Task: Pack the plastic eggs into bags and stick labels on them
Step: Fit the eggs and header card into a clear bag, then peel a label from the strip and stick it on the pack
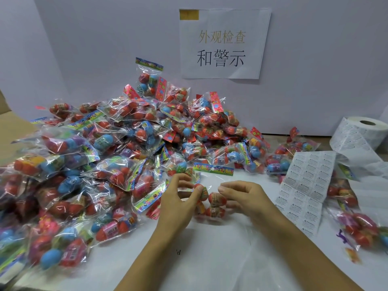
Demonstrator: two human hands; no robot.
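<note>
left hand – fingers curled, pinching a red plastic egg | right hand – fingertips pinching clear bag holding red eggs between both hands | label sheet right of right hand | packed bags pile left, behind

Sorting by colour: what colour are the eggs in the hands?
Red plastic eggs, head view.

The bagged eggs are mostly red, some blue, purple and pink. Bag headers carry rainbow print; the label sheet is white with black text
</note>
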